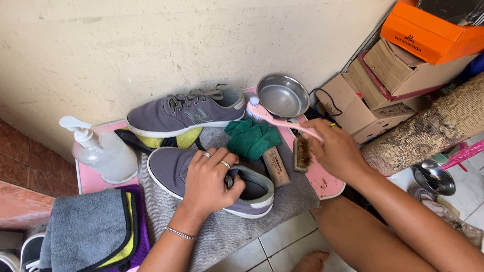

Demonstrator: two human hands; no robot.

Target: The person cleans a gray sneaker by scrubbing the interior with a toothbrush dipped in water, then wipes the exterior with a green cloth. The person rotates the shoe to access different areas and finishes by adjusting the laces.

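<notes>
Near shoe [171, 168]: grey sneaker, lying on a grey towel [282, 201] at the front edge of the pink bench [91, 181]. Left hand [209, 184] rests over its tongue, fingers [214, 161] curled down and closed on the upper.

Toothbrush [275, 121]: pink, held in the right hand [335, 151], fingers pinched shut round the handle; bristles point toward the back edge.

Second shoe [184, 115]: matching grey sneaker, at the back edge against the wall, on a yellow cloth [189, 138].

Green cloth [252, 140]: bunched, between the two shoes.

Wooden brush [302, 153]: just beside the right hand.

Metal bowl [282, 95]: back right corner.

Pump bottle [101, 151]: clear, left edge.

Folded cloths [85, 229]: front left corner.
</notes>
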